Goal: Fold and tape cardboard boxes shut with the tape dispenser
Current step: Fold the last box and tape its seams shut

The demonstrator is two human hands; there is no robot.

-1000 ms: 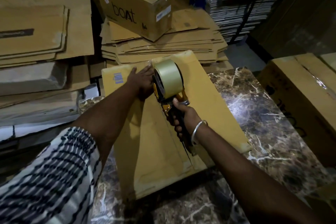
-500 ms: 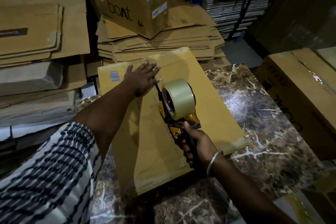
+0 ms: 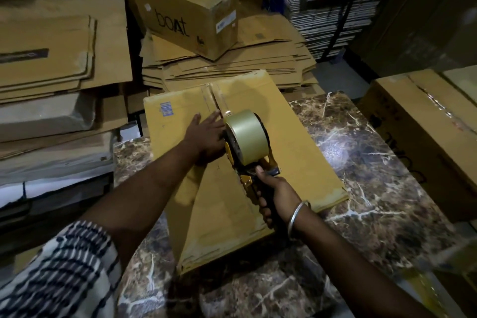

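A tan cardboard box [image 3: 296,147] lies on the marble table [image 3: 382,168] with its top flaps closed along a centre seam. Clear tape covers the far end of that seam. My right hand [image 3: 277,195] grips the black handle of the tape dispenser [image 3: 245,142], whose big tape roll stands over the seam near the box's middle. My left hand [image 3: 206,137] presses flat on the left flap, fingers straight, right beside the roll. The roll hides the fingertips nearest to it.
A sealed "boat" box [image 3: 185,10] sits on a stack of flattened cartons [image 3: 232,64] behind the table. More flat cardboard [image 3: 51,54] is piled at the left. A large taped box [image 3: 423,121] stands at the right. Dark shelving fills the back right.
The dispenser was drawn toward me along the seam, laying tape. My left hand slid back with it and now presses the flap beside the roll.
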